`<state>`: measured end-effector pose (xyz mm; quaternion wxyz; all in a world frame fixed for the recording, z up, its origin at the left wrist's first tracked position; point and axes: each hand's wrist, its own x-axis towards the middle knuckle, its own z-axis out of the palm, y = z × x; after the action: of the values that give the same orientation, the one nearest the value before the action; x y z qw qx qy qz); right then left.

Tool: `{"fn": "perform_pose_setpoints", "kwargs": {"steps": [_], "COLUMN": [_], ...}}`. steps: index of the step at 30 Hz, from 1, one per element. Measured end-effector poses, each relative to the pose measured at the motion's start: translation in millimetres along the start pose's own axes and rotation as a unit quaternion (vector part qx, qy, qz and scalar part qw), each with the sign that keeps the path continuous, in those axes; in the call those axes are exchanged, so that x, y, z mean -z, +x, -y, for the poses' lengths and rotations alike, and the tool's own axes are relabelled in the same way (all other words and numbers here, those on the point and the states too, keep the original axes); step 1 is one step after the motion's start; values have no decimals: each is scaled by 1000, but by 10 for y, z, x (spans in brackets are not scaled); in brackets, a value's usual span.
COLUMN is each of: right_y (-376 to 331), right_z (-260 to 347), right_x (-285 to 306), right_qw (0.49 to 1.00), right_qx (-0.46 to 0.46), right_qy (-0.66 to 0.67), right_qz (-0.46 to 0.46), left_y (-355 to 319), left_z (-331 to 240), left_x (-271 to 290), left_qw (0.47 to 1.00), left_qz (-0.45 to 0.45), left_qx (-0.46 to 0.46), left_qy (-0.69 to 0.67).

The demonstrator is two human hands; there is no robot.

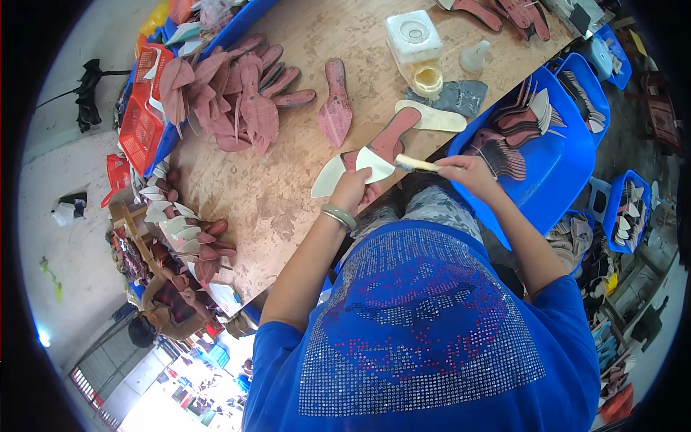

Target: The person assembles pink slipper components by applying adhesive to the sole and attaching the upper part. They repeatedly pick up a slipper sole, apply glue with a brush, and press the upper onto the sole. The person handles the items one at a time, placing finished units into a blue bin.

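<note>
My left hand (355, 189), a pale bangle on its wrist, presses on a pink shoe insole (392, 137) with cream-white folded flaps (374, 165) lying at the near edge of the wooden table (273, 194). My right hand (471, 173) grips a small brush (417, 165) with a pale handle; its bristles point at the white flap. A second cream insole (432, 117) lies just beyond the pink one.
A heap of pink insole pieces (230, 93) fills the far left of the table; another single pink piece (335, 104) lies mid-table. A white glue container (414, 39) stands behind. Blue tubs (554, 165) with stacked pieces stand to my right. Red crates (144, 115) sit left.
</note>
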<state>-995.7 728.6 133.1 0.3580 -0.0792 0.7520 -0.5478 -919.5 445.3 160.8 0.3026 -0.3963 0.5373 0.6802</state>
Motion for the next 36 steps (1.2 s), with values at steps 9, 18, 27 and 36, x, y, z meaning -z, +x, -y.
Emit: {"fn": "perform_pose_setpoints", "kwargs": {"steps": [9, 18, 27, 36], "right_y": [374, 831, 1124, 671], "right_z": [105, 25, 212, 249], "right_x": [-184, 142, 8, -568], "right_qw": [945, 904, 898, 950], "right_qx": [91, 39, 110, 203], "right_qy": [-299, -387, -403, -234], "right_qz": [-98, -179, -139, -43], "left_y": [11, -58, -43, -45], "left_z": [-2, -41, -17, -23], "left_x": [-48, -142, -180, -216], "left_qw": [999, 997, 994, 993], "left_qz": [-10, -22, -33, -31], "left_qx": [-16, -36, -46, -56], "left_qy": [29, 63, 94, 100]}}
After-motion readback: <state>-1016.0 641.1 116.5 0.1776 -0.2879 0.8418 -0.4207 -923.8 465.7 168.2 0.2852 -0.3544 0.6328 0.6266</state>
